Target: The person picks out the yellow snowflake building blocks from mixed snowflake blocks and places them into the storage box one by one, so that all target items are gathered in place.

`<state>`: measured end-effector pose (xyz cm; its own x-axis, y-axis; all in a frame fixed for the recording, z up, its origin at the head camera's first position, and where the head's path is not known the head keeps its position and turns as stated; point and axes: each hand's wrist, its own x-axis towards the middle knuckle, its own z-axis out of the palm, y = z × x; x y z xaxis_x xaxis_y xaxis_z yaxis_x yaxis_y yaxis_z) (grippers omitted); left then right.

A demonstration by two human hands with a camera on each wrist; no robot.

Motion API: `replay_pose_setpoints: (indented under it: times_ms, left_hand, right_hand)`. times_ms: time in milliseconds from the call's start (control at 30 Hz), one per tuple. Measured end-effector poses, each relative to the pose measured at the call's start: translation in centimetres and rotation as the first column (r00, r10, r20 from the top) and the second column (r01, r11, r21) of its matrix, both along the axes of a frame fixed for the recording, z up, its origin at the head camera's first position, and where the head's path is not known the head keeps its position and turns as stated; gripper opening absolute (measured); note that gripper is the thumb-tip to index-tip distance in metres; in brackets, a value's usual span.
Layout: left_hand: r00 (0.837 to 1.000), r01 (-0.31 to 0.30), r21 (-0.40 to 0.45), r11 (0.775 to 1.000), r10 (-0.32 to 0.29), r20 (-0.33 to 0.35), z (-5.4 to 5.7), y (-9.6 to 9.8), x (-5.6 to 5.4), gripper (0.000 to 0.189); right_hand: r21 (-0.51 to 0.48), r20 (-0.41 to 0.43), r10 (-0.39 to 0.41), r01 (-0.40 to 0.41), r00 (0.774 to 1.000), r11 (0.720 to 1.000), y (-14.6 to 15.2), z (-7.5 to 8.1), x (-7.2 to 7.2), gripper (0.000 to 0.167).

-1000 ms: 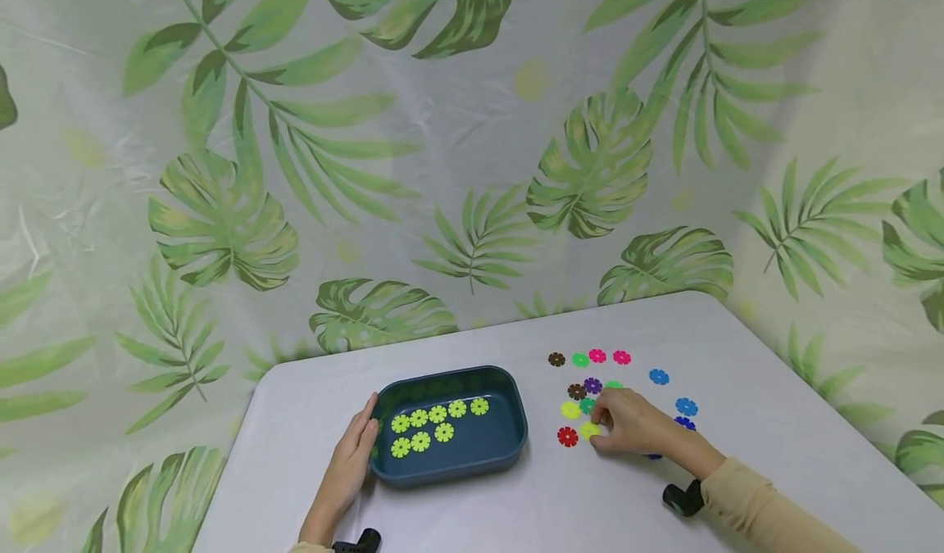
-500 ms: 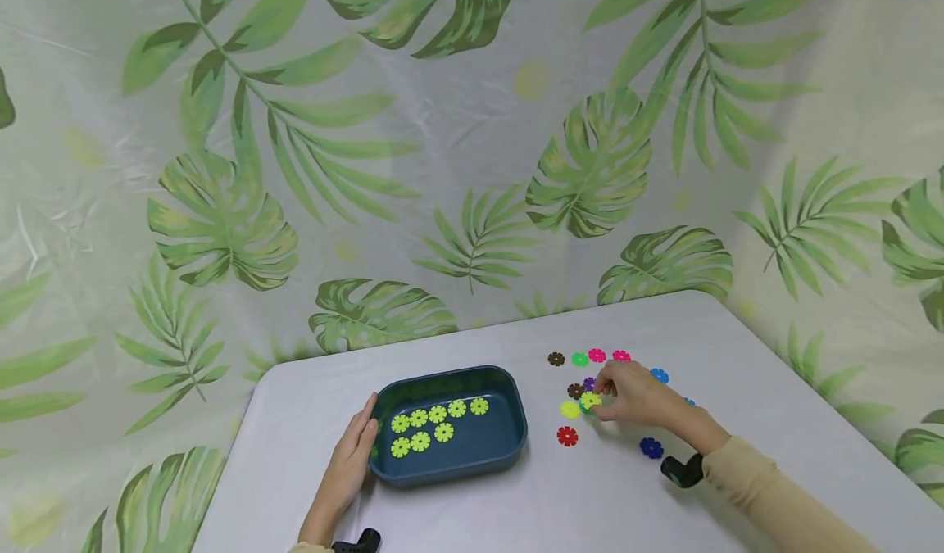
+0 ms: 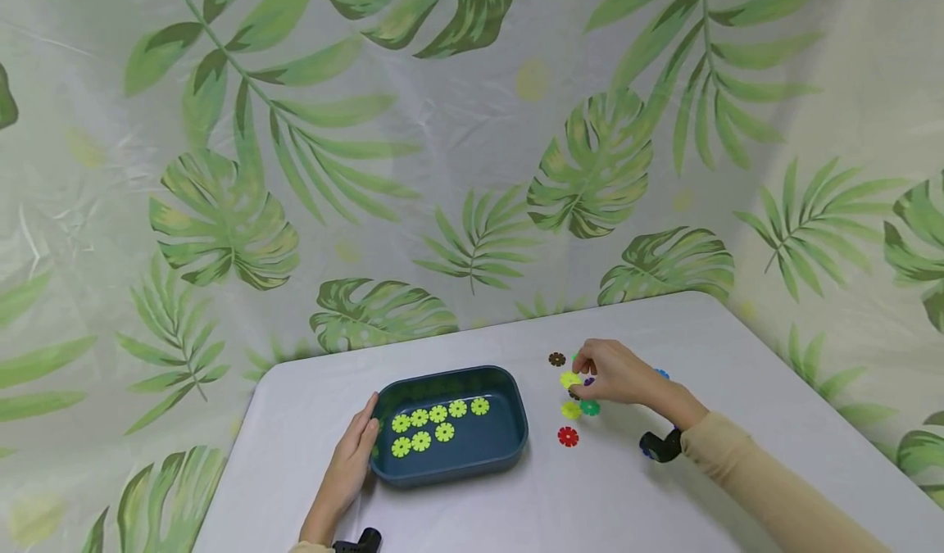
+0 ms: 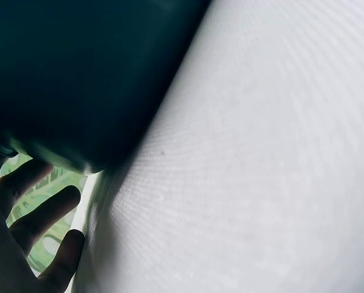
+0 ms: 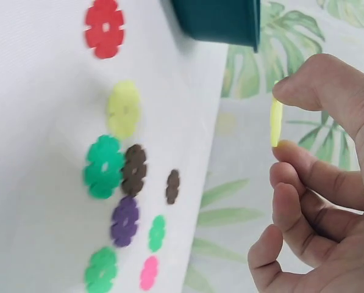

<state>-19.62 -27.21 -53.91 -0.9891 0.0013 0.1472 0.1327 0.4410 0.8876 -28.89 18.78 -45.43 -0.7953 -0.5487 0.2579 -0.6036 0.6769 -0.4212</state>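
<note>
My right hand (image 3: 615,373) pinches a yellow notched plastic disc (image 5: 276,116) by its edges between thumb and a fingertip, raised above the table. Below it lie a second yellow disc (image 5: 124,110), a green disc (image 5: 102,166), a brown disc (image 5: 135,170), a purple disc (image 5: 125,221) and a red disc (image 3: 568,437). At the left end of a dark teal tray (image 3: 472,464), my left hand (image 3: 349,457) touches the outer wall with its fingers mostly straight. Several yellow-green discs (image 3: 438,414) lie flat in two rows inside the tray.
Another brown disc (image 3: 556,359) and a pink disc (image 5: 149,273) lie toward the table's back edge. Blue discs are partly covered by my right arm. The white table (image 3: 531,504) ends at a leaf-patterned curtain (image 3: 472,127).
My right hand has lifted the yellow disc from beside the red one and carried it up and slightly left over the other discs. The left hand and tray stay put.
</note>
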Motion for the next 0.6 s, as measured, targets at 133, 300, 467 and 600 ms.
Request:
replay_pose_setpoints:
  times_ms: [133,300,467,600]
  left_hand:
    - [1.0,-0.003,-0.021,1.0,0.002,-0.013,-0.1,-0.1,0.0,0.052]
    - [0.999,-0.001,-0.034,0.999,0.0,-0.034,-0.3,-0.1,-0.2,0.051]
    - [0.999,-0.001,-0.034,0.999,0.0,-0.038,-0.3,-0.1,-0.2,0.051]
    - [0.999,-0.005,-0.038,0.999,0.004,-0.041,-0.3,-0.1,-0.2,0.051]
  right_hand:
    - [0.014,0.013,0.016,-0.016,1.0,1.0,-1.1,0.7,-0.5,0.02]
    - [0.026,0.007,0.06,-0.061,0.998,0.998,-2.4,1.2,-1.1,0.021]
    - [0.034,0.012,0.092,-0.093,0.996,0.995,-4.1,1.7,-1.2,0.022]
    - [0.052,0.024,0.115,-0.116,0.993,0.992,-5.5,2.1,-1.2,0.022]
